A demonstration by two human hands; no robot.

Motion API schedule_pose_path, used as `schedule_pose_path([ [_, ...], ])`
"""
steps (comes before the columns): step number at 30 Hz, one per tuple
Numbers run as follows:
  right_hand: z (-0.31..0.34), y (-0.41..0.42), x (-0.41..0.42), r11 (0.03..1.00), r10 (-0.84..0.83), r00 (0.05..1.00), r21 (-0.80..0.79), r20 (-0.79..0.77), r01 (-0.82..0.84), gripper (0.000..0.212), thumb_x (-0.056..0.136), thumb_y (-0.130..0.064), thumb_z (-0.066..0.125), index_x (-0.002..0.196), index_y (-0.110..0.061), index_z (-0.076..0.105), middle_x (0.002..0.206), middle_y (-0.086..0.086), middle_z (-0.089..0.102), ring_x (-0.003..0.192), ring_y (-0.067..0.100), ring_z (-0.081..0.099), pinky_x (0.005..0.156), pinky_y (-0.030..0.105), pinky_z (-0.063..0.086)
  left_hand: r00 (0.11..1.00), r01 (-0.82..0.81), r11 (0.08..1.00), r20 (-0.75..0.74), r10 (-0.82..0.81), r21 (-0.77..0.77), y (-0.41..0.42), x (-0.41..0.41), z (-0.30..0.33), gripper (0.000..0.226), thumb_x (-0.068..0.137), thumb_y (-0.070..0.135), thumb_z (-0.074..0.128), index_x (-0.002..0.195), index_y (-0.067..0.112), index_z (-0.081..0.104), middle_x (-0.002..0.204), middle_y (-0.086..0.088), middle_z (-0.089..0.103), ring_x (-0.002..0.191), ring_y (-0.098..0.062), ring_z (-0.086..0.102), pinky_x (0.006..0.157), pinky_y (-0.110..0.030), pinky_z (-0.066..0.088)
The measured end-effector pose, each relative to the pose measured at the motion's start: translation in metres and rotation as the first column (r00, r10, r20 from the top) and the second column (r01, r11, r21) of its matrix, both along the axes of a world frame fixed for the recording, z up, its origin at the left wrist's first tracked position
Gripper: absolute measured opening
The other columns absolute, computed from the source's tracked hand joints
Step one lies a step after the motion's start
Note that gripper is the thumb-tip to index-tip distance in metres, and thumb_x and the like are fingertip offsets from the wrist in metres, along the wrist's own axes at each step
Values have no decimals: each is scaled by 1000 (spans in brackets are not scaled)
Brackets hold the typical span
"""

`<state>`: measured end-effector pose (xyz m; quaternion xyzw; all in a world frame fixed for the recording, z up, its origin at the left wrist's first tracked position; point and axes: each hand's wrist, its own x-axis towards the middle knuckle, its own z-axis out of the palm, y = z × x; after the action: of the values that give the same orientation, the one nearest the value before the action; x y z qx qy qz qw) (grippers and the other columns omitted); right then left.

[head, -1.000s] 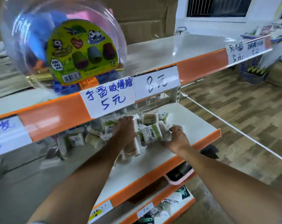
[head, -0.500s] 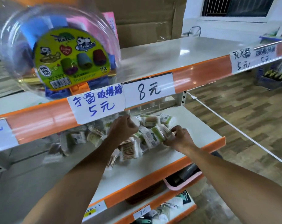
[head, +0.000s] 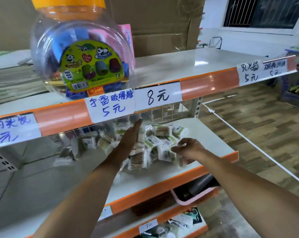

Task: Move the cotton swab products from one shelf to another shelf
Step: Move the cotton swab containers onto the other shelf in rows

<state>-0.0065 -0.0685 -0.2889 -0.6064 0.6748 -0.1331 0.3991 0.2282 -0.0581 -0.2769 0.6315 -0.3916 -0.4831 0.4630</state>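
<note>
Gathering step, judged. Cotton swab packets (head: pixel 155 145) heaped on middle shelf (head: pixel 212 143), under price labels (head: pixel 135 102). Left hand (head: pixel 130 134) flat, fingers straight, pressing into heap's left side. Right hand (head: pixel 188 149) at heap's right edge, fingers curled; pinching packet or not, cannot tell. Next: firm two-handed scoop, lift clear of shelf lip.

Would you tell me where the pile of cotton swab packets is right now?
In the head view, the cotton swab packets lie heaped on the middle shelf, under the 8元 price tag, between the left hand and right hand.
</note>
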Motion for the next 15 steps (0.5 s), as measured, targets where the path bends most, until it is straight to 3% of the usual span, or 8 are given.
schedule_pose_path([
  [1, -2, -1, 0, 998, -43, 996, 46, 81, 39, 67, 75, -45, 81, 129, -15, 55, 92, 3, 71, 71, 21, 75, 80, 38, 61, 997, 43, 999, 71, -43, 0, 2, 0, 2, 72, 69, 79, 64, 104, 16, 69, 106, -12, 69, 99, -29, 66, 92, -46, 53],
  [2, -3, -2, -1, 995, -68, 987, 89, 148, 55, 76, 70, -42, 87, 131, -12, 52, 93, 4, 71, 70, 20, 74, 84, 38, 60, 986, 93, 995, 144, -87, -40, 5, -2, 4, 64, 70, 72, 69, 98, 15, 70, 100, -11, 69, 94, -26, 66, 90, -44, 54],
  [4, -1, 0, -5, 987, -48, 969, 161, 241, 9, 84, 65, -27, 93, 134, -9, 48, 106, 7, 66, 75, 22, 74, 85, 39, 60, 971, 157, 981, 198, -133, -112, 6, -2, 4, 36, 79, 47, 76, 86, 12, 70, 79, -6, 68, 73, -18, 66, 67, -32, 56],
  [6, 2, 3, -9, 980, -5, 959, 194, 283, -52, 85, 63, -8, 92, 134, -7, 46, 111, 10, 60, 87, 28, 73, 84, 41, 60, 977, 141, 981, 177, -116, -132, 10, -4, 4, 24, 79, 32, 80, 81, 10, 70, 69, -3, 69, 63, -17, 67, 53, -24, 52],
  [9, 0, 9, -12, 970, 88, 961, 199, 261, -143, 91, 63, 5, 88, 140, -10, 42, 114, 11, 57, 96, 30, 70, 83, 42, 61, 980, 150, 976, 155, -126, -155, 14, -4, 0, 37, 70, 36, 85, 90, 7, 72, 82, -13, 75, 78, -29, 72, 67, -39, 60],
  [10, -3, 11, -11, 969, 139, 967, 171, 216, -177, 91, 65, 3, 87, 142, -12, 42, 114, 11, 59, 96, 30, 71, 82, 43, 61, 976, 173, 973, 161, -148, -154, 17, -4, 2, 42, 68, 39, 83, 93, 7, 73, 86, -14, 75, 83, -30, 72, 74, -44, 58],
  [12, -7, 15, -9, 969, 212, 971, 108, 108, -224, 89, 68, -10, 87, 144, -16, 42, 112, 7, 63, 94, 27, 71, 81, 43, 61, 972, 212, 967, 137, -193, -144, 21, -4, 2, 38, 71, 39, 82, 94, 11, 72, 85, -10, 74, 81, -25, 71, 75, -43, 59],
  [15, -8, 21, -6, 979, 200, 979, 29, 45, -202, 90, 71, -30, 88, 146, -21, 40, 115, -1, 57, 95, 20, 66, 75, 31, 58, 968, 234, 963, 129, -217, -134, 22, -1, 1, 27, 77, 33, 81, 95, 16, 70, 88, -7, 74, 82, -21, 72, 74, -37, 61],
])
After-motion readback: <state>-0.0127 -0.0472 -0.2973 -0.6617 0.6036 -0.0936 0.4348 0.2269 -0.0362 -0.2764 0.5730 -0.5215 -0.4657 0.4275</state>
